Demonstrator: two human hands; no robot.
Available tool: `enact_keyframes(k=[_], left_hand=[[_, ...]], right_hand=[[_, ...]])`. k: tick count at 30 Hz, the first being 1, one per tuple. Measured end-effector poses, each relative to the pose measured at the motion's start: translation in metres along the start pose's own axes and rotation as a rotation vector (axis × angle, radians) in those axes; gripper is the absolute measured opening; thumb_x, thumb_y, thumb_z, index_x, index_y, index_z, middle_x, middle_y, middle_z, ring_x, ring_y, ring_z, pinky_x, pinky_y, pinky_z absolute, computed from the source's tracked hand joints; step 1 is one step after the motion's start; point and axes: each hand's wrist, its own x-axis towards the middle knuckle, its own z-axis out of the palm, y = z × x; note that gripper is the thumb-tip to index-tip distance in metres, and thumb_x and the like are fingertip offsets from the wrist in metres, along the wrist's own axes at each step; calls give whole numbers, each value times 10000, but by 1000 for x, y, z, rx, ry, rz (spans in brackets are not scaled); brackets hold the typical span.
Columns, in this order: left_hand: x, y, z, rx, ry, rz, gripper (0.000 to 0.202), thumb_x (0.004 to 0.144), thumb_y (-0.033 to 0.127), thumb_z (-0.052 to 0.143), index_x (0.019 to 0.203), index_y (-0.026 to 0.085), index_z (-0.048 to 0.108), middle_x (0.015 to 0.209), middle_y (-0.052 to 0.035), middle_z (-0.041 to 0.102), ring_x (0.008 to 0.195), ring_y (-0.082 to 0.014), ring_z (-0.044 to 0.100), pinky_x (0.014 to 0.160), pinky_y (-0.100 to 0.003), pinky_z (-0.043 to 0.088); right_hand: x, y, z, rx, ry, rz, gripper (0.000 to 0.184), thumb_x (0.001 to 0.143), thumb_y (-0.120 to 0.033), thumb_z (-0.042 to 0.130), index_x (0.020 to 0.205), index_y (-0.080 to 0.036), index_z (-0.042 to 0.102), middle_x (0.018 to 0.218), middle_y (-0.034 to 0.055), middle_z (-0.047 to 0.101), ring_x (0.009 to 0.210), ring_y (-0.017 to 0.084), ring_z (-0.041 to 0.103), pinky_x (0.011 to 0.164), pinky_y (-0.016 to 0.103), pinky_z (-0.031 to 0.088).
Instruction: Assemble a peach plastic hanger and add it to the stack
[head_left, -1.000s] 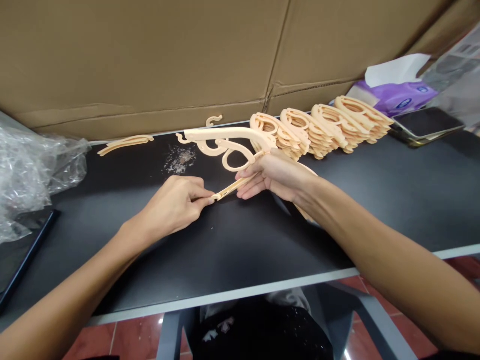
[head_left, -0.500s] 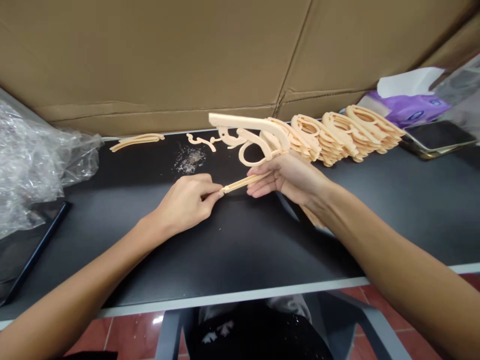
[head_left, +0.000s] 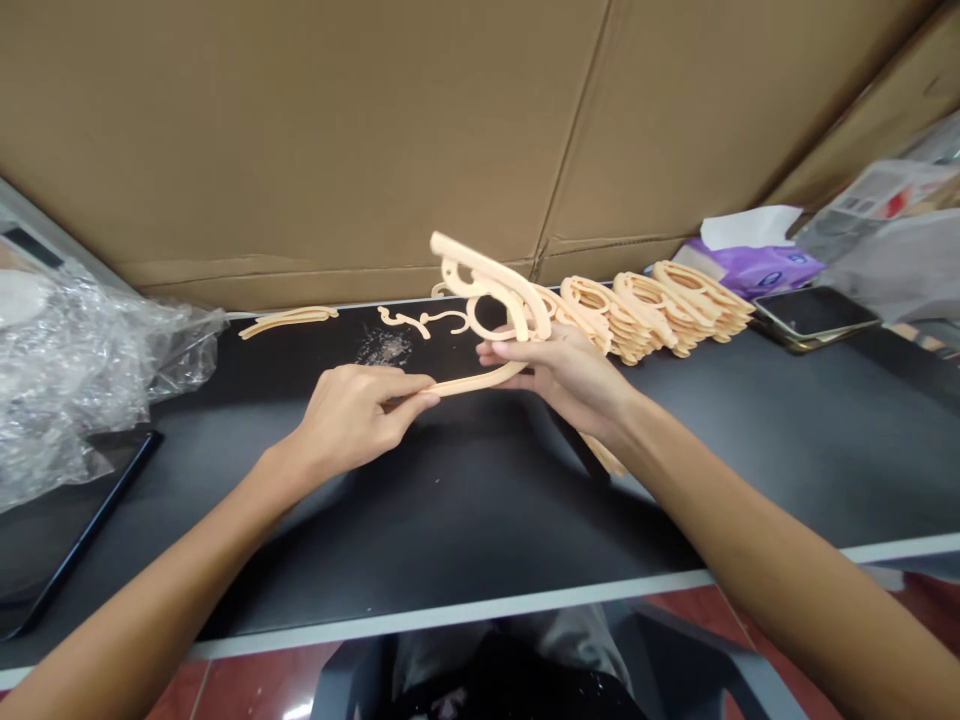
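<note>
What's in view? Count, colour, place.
Thin strip: one, cream, between hands
Ringed item: one, cream, right hand
Stacked pieces: four stacks, cream, back right
Loose strips: two, cream, back left
Small hooks: uncounted, cream, back centre
Parts: uncounted, cream, under right forearm
Debris: one patch, whitish, near hooks
Clear plastic: two heaps, both ends
Flat panel: one, dark, front left
Tissue pack: one, purple, back right
Phone: one, dark, beside tissue pack
Cardboard: one wall, brown, behind
Table: one, black, beneath
Floor tiles: several, red, below
Left hand: one, pinching strip
Right hand: one, holding ringed item

Peach hanger [head_left: 491, 270], black tabletop [head_left: 487, 510], purple packet [head_left: 757, 268]
</note>
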Motion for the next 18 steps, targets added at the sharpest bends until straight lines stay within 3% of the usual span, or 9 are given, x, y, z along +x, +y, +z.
enact_keyframes(k=[5, 8, 14, 18], left_hand=[[-1, -3, 0, 9, 0, 16, 238, 949, 344, 589, 978, 259, 809, 799, -3, 779, 622, -140, 637, 588, -256, 394], [0, -6, -1, -27, 46, -9, 275, 956, 378, 571, 959, 242, 810, 789, -8, 775, 603, -133, 618, 576, -252, 391], [5, -14, -4, -80, 177, -97, 321, 935, 435, 570, 906, 214, 802, 718, 4, 741, 554, -115, 569, 567, -241, 402], [7, -23, -5, -106, 229, -130, 301, 919, 430, 585, 880, 214, 792, 735, 5, 745, 568, -118, 569, 562, -238, 412]], right_hand=[[-2, -14, -4, 105, 30, -161, 179, 669, -204, 819, 791, -207, 688, 698, -38, 667, 717, 114, 651, 769, 267, 533], [-3, -21, -5, 72, 89, -205, 167, 691, -266, 783, 702, -220, 623, 721, -22, 653, 775, 144, 672, 748, 278, 528], [5, -31, -20, 76, 300, -274, 95, 803, -257, 674, 767, -242, 587, 814, 8, 698, 917, 170, 695, 861, 318, 567], [7, -36, -30, 96, 349, -271, 128, 867, -223, 602, 741, -242, 609, 773, 7, 689, 876, 150, 692, 784, 284, 575]])
